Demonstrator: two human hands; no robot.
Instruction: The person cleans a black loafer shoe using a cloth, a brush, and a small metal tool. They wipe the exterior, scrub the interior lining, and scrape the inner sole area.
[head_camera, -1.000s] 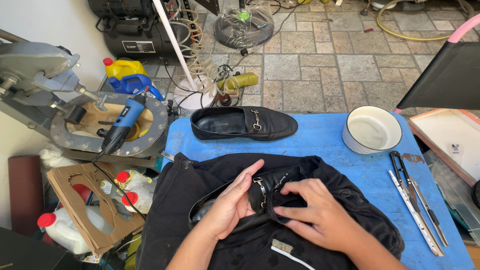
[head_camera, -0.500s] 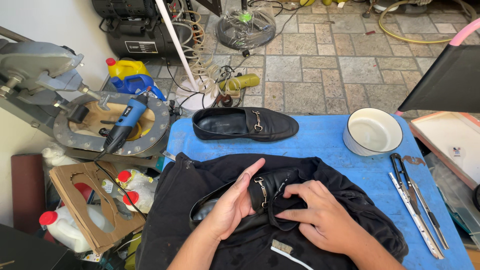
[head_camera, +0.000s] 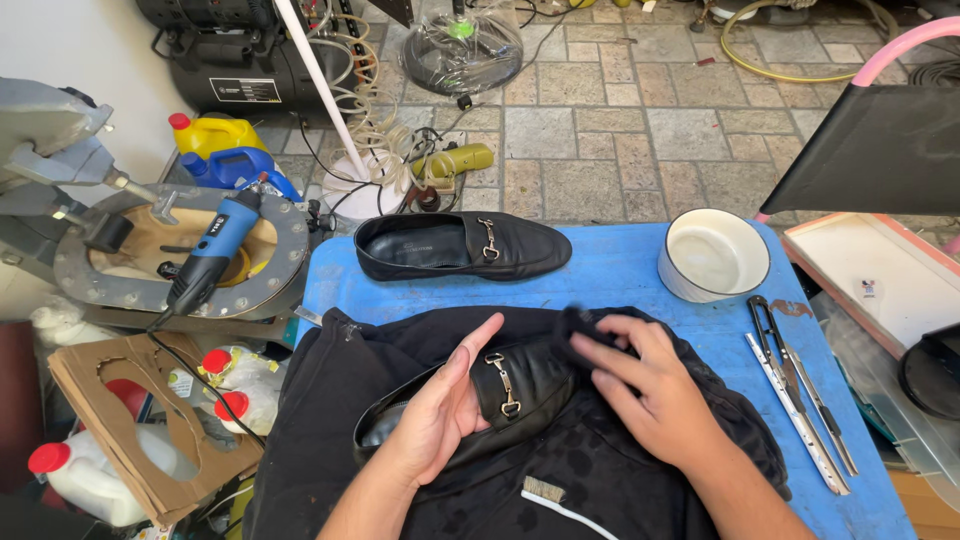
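— Looking at the big things first: blue table (head_camera: 620, 275) across the middle of the frame, black cloth (head_camera: 400, 480) spread over its lower half, tiled floor beyond at the top.

— And on the cloth?

— Black loafer (head_camera: 500, 385) lying at lower centre, metal bit facing up, heel end toward lower left. Matching second loafer (head_camera: 460, 245) well apart, up at the table's far edge.

— Hands?

— Left hand (head_camera: 435, 420) laid open and flat against the shoe's side, steadying, not clenched. Right hand (head_camera: 650, 395) pinching a bunched fold of the cloth at the toe — shifted up and right from half a second ago, when pressed lower on the vamp. Buckle now fully bared; judging by that, wiping has moved on toward the toe.

— Smaller bits?

— White bowl (head_camera: 714, 255) at upper right, snips (head_camera: 790, 375) along the right edge, small brush (head_camera: 545, 492) at the bottom, just below the shoe.
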